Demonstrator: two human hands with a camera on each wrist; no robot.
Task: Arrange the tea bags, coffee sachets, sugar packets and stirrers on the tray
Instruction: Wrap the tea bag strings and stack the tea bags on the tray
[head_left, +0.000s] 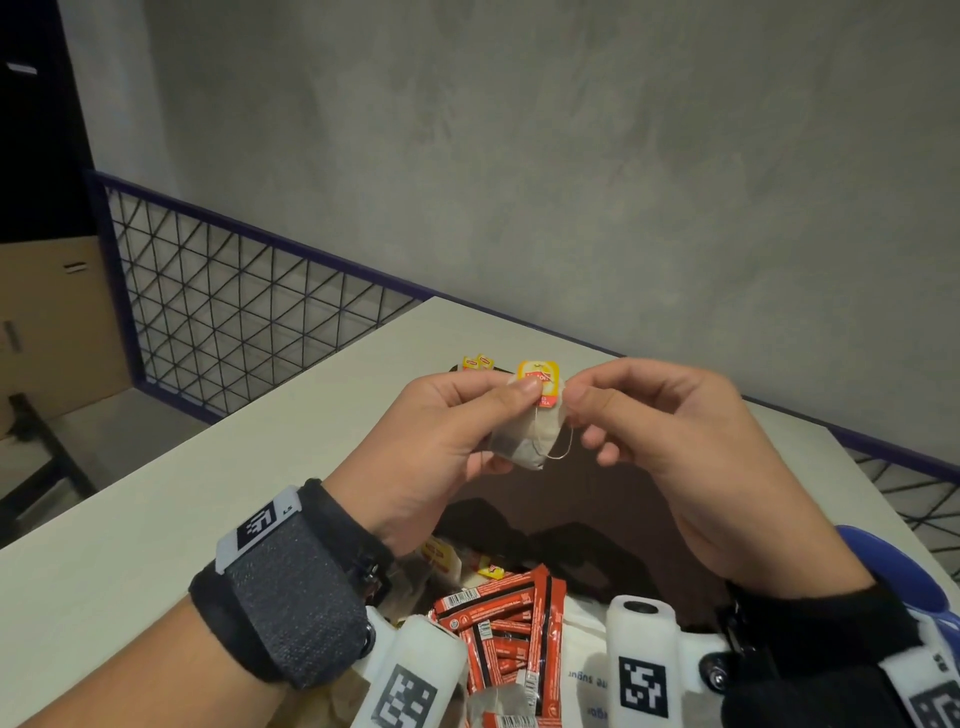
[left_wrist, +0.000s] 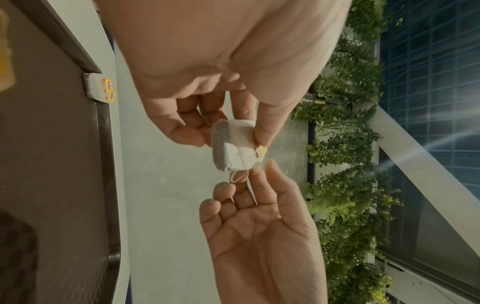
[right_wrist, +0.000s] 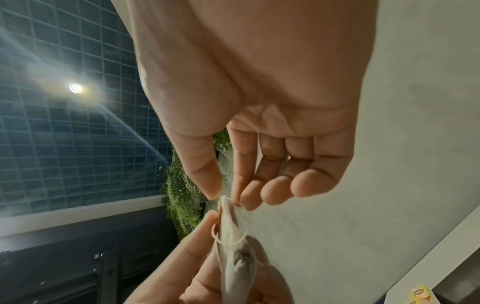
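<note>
Both hands hold one tea bag (head_left: 524, 441) in the air above a dark brown tray (head_left: 597, 499). My left hand (head_left: 511, 402) pinches the bag, its thumb pressing just below the yellow tag (head_left: 540, 376). My right hand (head_left: 574, 402) pinches the bag's right edge between thumb and forefinger, and the string loops below. The same tea bag (left_wrist: 233, 146) shows in the left wrist view, and edge-on as a tea bag (right_wrist: 233, 257) in the right wrist view. Two tea bags (head_left: 478, 362) lie at the tray's far edge. Red coffee sachets (head_left: 509, 623), white sugar packets (head_left: 587, 670) and more tea bags (head_left: 441, 558) lie near me.
The tray sits on a white table (head_left: 208, 493). A wire mesh railing (head_left: 234, 312) runs behind the table along a grey wall. A cardboard box (head_left: 47, 322) stands at the far left.
</note>
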